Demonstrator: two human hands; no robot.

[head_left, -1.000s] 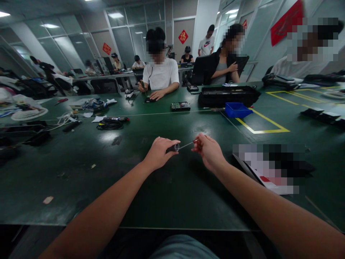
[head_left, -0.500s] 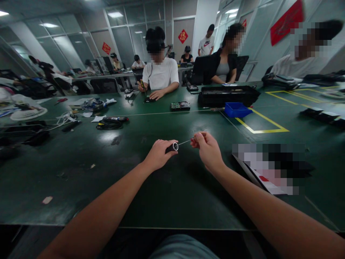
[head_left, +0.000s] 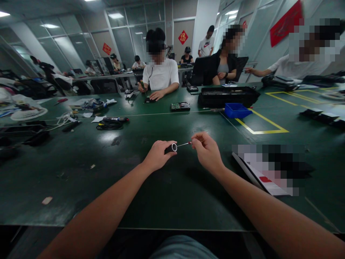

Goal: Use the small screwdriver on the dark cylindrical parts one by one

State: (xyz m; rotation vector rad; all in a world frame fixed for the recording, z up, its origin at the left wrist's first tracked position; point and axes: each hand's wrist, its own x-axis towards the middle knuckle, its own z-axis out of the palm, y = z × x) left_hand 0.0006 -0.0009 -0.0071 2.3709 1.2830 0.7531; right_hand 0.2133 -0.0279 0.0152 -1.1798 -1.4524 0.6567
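Note:
My left hand (head_left: 157, 154) is closed around a small dark cylinder (head_left: 171, 148) with a shiny ring at its open end, held above the green table (head_left: 167, 187). My right hand (head_left: 207, 151) pinches the handle of a thin metal tool (head_left: 184, 144), a small screwdriver by its look. The tool's tip points left and meets the ring end of the cylinder. Both hands hover close together just over the table top.
A blurred flat packet (head_left: 269, 169) lies right of my right hand. Farther back sit a blue bin (head_left: 237, 110), a long black case (head_left: 229, 95), a circuit board (head_left: 180, 106) and black cables (head_left: 109, 124). Several people sit across the table.
My hands have drawn slightly closer and the thin tool's tip has moved toward the cylinder's ring end. A person at the far right has stretched out an arm.

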